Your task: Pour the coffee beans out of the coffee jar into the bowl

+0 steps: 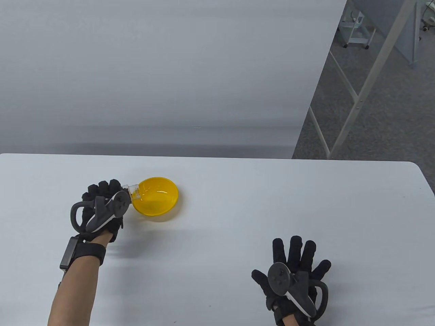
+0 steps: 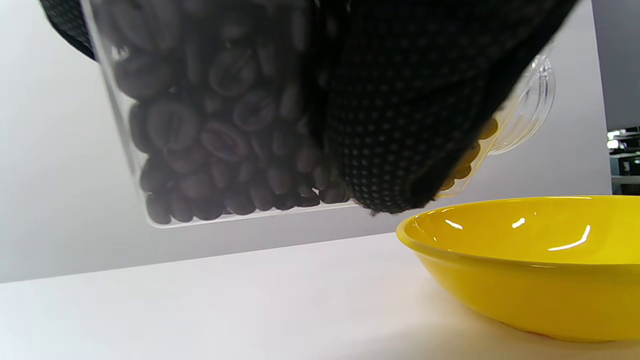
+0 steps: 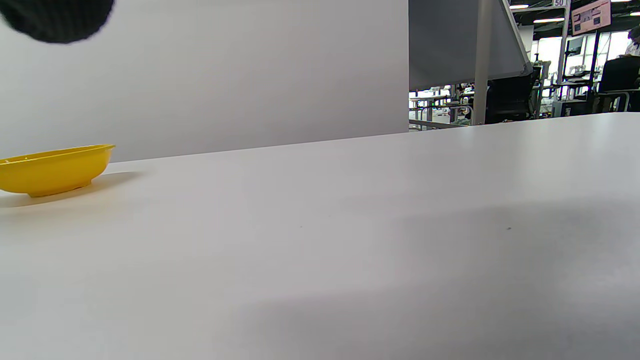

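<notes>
My left hand (image 1: 102,198) grips a clear coffee jar (image 1: 134,191) and holds it tipped on its side, its open mouth over the left rim of the yellow bowl (image 1: 157,201). In the left wrist view the jar (image 2: 210,125) is full of dark beans and hangs above the table, its mouth just above the bowl's (image 2: 525,270) rim. The bowl's inside looks bare. My right hand (image 1: 294,268) rests flat on the table at the front right, fingers spread, holding nothing. The bowl also shows in the right wrist view (image 3: 55,170).
The white table (image 1: 272,203) ends at its far edge and at a rounded right corner. Beyond the right side are grey floor and white metal frame legs (image 1: 357,98). A grey wall panel stands behind the table.
</notes>
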The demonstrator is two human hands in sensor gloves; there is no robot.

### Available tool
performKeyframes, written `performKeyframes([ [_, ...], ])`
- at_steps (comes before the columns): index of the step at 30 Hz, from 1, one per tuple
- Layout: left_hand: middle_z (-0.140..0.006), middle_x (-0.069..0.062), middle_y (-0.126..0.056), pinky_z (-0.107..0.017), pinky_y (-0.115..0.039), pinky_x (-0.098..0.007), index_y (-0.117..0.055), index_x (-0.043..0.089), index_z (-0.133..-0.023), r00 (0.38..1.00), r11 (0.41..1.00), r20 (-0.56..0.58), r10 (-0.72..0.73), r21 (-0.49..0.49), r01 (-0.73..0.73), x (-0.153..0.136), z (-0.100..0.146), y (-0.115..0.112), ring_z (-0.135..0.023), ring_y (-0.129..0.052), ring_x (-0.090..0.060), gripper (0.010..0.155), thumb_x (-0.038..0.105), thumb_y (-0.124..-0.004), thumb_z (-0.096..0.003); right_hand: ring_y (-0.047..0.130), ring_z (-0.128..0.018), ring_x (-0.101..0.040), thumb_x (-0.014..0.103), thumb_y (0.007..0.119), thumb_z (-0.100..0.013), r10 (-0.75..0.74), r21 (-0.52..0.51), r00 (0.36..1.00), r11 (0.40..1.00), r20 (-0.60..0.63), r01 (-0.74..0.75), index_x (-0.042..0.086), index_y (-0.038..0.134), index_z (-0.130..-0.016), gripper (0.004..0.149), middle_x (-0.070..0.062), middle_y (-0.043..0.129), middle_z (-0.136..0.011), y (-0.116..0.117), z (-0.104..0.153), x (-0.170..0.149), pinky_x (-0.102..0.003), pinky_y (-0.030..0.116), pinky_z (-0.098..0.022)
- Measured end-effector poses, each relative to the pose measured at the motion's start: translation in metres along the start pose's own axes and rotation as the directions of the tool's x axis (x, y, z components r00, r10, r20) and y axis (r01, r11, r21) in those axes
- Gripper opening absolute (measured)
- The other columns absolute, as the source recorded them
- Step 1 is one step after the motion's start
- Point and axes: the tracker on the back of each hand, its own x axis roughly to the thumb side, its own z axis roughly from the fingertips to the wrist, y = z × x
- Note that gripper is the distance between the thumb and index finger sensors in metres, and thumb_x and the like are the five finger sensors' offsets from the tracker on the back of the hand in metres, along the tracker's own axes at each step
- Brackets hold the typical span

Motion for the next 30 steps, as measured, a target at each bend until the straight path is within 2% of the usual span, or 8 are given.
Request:
performKeyframes([
  [12, -0.097, -0.02, -0.065, -0.056, -0.068, -0.067, -0.058, 0.014, -0.1, 0.996, 0.997, 0.047, -0.074, 0.012, 0.073, 0.008, 0.001, 0.0, -0.086, -0.069, -0.053, 0.093, 0.033, -0.107, -0.0241, -0.012, -0.093, -0.055, 0.081, 0.061, -0.035, -0.006, 0.006, 1.0, 1.0, -0.003, 0.006, 0.033, -0.001, -0.098, 0.1, -0.018, -0.017, -0.103, 0.001, 0.001, -0.001, -0.083, -0.004, -0.047],
  [23, -0.097, -0.02, -0.066, -0.056, -0.068, -0.067, -0.059, 0.014, -0.1, 0.997, 0.997, 0.042, -0.069, 0.018, 0.069, 0.011, 0.001, 0.003, -0.086, -0.07, -0.052, 0.093, 0.034, -0.108, -0.024, -0.012, -0.093, -0.055, 0.081, 0.061, -0.035, -0.013, 0.0, 1.0, 1.0, -0.002, 0.013, 0.033, -0.001, -0.098, 0.1, -0.018, -0.017, -0.103, 0.0, 0.001, -0.002, -0.083, -0.004, -0.047],
  [25, -0.097, -0.019, -0.066, -0.057, -0.069, -0.066, -0.059, 0.015, -0.1, 0.993, 0.994, 0.052, -0.107, 0.02, 0.106, 0.012, 0.002, 0.004, -0.086, -0.071, -0.051, 0.092, 0.035, -0.107, -0.0243, -0.012, -0.093, -0.055, 0.081, 0.061, -0.035, -0.013, -0.003, 1.0, 1.0, -0.001, 0.013, 0.033, -0.001, -0.098, 0.1, -0.019, -0.016, -0.103, -0.001, 0.002, -0.002, -0.083, -0.004, -0.047],
  [30, -0.096, -0.019, -0.067, -0.057, -0.07, -0.066, -0.06, 0.014, -0.1, 0.998, 0.998, 0.029, -0.061, 0.023, 0.06, 0.008, 0.001, 0.005, -0.085, -0.073, -0.052, 0.092, 0.036, -0.107, -0.0236, -0.011, -0.093, -0.055, 0.081, 0.06, -0.035, -0.014, -0.003, 1.0, 1.0, -0.004, 0.014, 0.033, -0.001, -0.098, 0.1, -0.019, -0.016, -0.103, -0.001, 0.002, -0.003, -0.084, -0.004, -0.047],
])
